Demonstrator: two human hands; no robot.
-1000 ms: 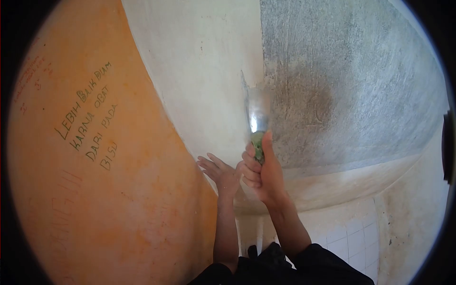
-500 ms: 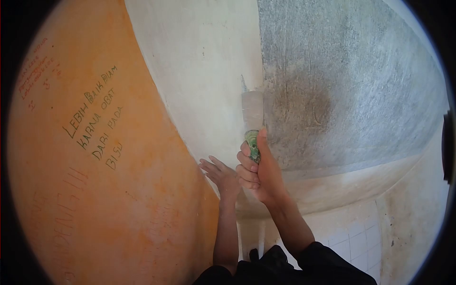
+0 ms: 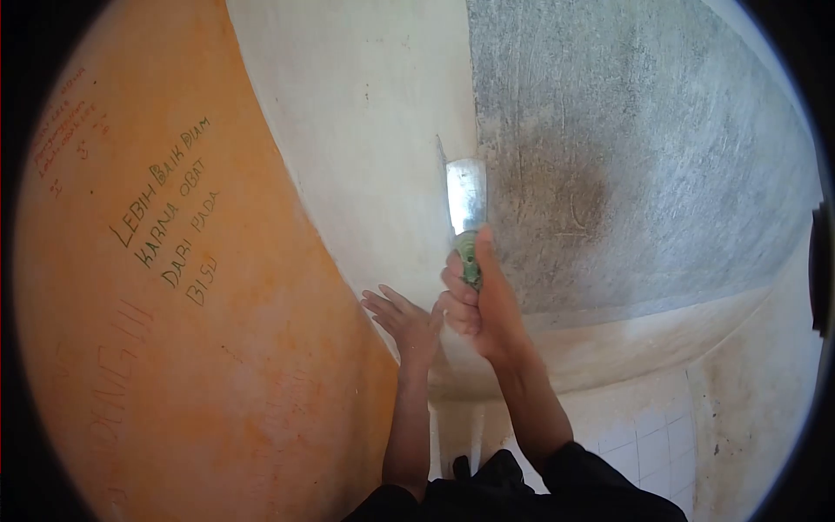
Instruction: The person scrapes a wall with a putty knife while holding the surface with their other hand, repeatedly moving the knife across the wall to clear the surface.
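Since the earlier frame the scraper (image 3: 467, 209) has edged a little higher up the wall, and its blade now catches the light; the left hand (image 3: 404, 320) has kept its place. Nearest to us are the dark sleeves (image 3: 522, 487), with both bare forearms reaching up and away. The right hand (image 3: 478, 300) is clamped round the scraper's green handle, thumb laid along its top. The left hand lies just beside it, fingers spread apart and flat against the wall, holding nothing. The blade stands upright on the white wall (image 3: 365, 130), its right edge at the border of the grey patch (image 3: 626, 148) of bare, scored plaster.

We judge the step in hand to be a scraping stroke along that border. A further stroke would call for a firm grip, the blade kept low against the surface, and the left hand as a brace. We cannot tell whether the blade is pressed on or only touching.

Farther left is the orange wall (image 3: 217, 348) with handwritten words (image 3: 165, 209); below right lies a tiled floor (image 3: 644, 435).
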